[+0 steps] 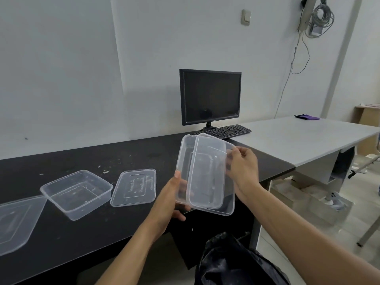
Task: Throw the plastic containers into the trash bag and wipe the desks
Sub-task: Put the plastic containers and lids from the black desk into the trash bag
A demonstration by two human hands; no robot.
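Bag [232,262] lay below wrists. Left hand [170,198] fingers clamped container [205,177] near edge; right hand [243,167] fingers pinched its far rim. Step: binning; desk [72,239] looked unwiped. Next, likely: lower over bag, let go.

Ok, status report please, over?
Left hand grips held container, right hand pinches lid, trash bag just below. On black desk: second container, two loose lids. Nothing blocking.
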